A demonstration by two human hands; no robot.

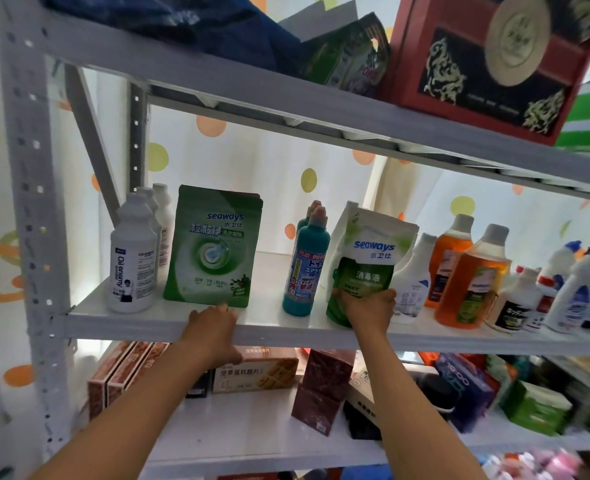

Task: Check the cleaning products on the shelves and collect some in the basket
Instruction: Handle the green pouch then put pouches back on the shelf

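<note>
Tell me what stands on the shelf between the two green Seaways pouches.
In the head view, teal toilet-cleaner bottles with pink caps stand in a row between the flat green pouch and the spouted pouch the right hand grips.

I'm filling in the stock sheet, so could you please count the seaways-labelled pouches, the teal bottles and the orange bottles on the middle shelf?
seaways-labelled pouches: 2, one held by the right hand
teal bottles with pink caps: 2
orange bottles: 2
Total: 6
</note>
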